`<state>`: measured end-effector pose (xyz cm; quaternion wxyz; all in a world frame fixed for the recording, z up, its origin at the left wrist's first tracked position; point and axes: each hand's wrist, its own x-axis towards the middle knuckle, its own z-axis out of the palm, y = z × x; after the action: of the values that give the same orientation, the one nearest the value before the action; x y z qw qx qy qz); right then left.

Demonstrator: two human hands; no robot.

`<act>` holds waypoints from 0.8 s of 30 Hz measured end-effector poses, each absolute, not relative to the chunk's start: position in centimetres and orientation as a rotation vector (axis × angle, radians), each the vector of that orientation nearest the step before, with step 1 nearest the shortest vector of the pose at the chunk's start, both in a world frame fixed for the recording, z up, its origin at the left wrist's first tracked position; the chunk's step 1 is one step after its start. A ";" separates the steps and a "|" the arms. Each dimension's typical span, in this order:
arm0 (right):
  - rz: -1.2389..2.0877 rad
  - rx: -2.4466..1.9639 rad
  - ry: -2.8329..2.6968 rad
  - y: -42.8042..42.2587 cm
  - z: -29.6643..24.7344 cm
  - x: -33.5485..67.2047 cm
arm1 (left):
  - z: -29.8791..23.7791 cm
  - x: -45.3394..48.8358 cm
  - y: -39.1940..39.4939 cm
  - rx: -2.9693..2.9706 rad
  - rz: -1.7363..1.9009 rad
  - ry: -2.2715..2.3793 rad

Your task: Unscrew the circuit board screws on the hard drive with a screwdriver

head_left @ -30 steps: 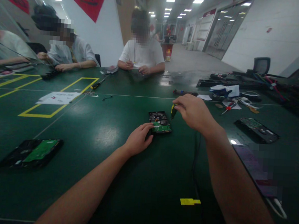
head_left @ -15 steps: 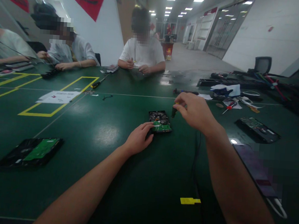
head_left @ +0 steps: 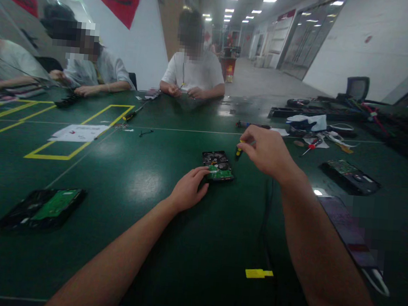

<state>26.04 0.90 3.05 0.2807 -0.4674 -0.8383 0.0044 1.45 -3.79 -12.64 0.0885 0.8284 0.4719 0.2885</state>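
Observation:
A hard drive (head_left: 217,159) with a green circuit board lies on the table, in the middle of the head view. My left hand (head_left: 190,187) grips its near left side, fingertips on the board and thumb at the near edge. Just right of the drive, my right hand (head_left: 262,148) is closed on a small screwdriver (head_left: 238,152) with a black and yellow handle. The handle hangs below the fingertips, apart from the drive. Most of the tool's shaft is hidden by my fingers.
Another hard drive (head_left: 49,207) lies at left, and a third (head_left: 350,176) at right, near a phone (head_left: 343,225). Behind are a red screwdriver (head_left: 311,146), gloves (head_left: 307,121) and cables. Yellow tape (head_left: 48,157) marks the green table. Several people sit across it.
The screwdriver has turned in my right hand, so that yellow on its handle now shows. My left hand and the hard drive stay in place.

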 end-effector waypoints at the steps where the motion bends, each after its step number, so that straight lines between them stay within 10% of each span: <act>1: 0.005 -1.247 -2.251 0.9 3.0 26.0 | -12.6 1.5 -3.8 2.465 0.856 1.405; 24: -0.067 -1.246 -2.298 1.0 2.9 25.7 | -12.5 1.4 -3.9 2.469 0.857 1.405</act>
<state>25.72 1.01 2.87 0.2602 -0.4599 -0.8486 -0.0248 1.42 -3.86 -12.52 0.0869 0.8290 0.4716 0.2878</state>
